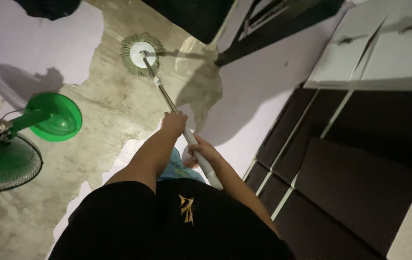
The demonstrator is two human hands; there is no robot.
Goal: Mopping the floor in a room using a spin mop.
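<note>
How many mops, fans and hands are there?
Mops: 1, the round-headed mop
Fans: 1, the green fan
Hands: 2, left hand and right hand, both gripping the mop handle
Total: 4

Round mop head (142, 54) with pale green fringe all around and a white disc in the middle, lying flat on the bare grey concrete patch of the floor (114, 110), well apart from the green fan base (56, 117), up and to the right of it. Long thin mop handle (177, 115), metal near the head and white lower down, joined to the white disc and tilted, running away from the fan base toward the lower right. Gripped at two places, higher by the left hand (174, 123) and lower by the right hand (204, 150), both closed around it.
</note>
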